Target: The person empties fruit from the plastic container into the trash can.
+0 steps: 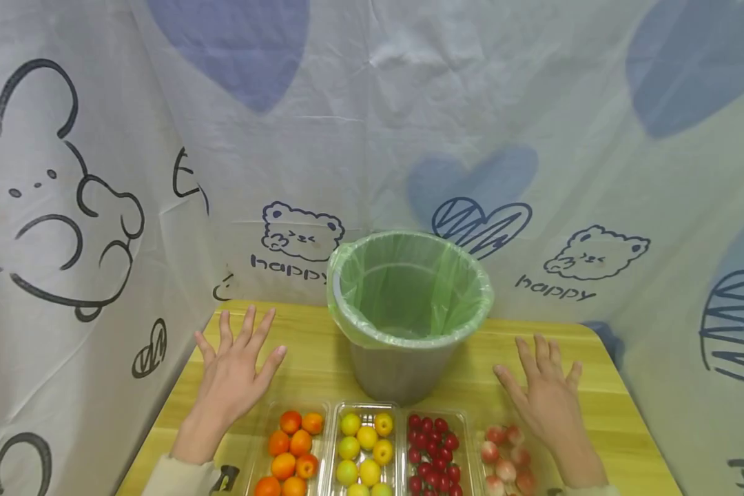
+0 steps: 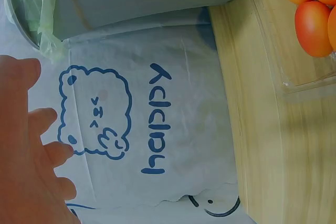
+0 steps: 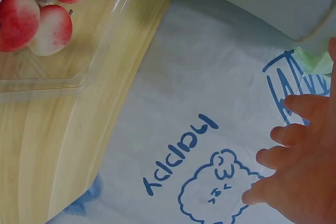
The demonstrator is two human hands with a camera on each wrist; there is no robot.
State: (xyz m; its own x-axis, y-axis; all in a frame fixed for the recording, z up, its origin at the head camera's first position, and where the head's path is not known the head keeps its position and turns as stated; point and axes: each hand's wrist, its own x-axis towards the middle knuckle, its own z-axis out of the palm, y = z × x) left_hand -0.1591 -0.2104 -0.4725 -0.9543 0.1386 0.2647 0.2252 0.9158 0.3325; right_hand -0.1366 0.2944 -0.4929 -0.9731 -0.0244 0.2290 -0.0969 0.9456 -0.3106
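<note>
My left hand (image 1: 235, 372) is spread with straight fingers over the table's left side, holding nothing. On the right my right hand (image 1: 548, 399) is spread the same way, its wrist beside a clear box of pink-and-white fruit (image 1: 505, 470). Between the hands stands a grey bin (image 1: 397, 368) lined with a green bag (image 1: 409, 289). In front of it is a row of clear plastic boxes: orange fruit (image 1: 283, 466), yellow-green fruit (image 1: 348, 448), dark red small fruit (image 1: 432, 451), then the pink-and-white ones. In the left wrist view, orange-red fruit (image 2: 313, 27) shows at the top right.
The wooden table (image 1: 310, 344) has a printed cloth (image 1: 372, 138) hanging behind it and along both sides. A small black object (image 1: 226, 478) lies by the left wrist. The bin rises well above the boxes at the table's middle.
</note>
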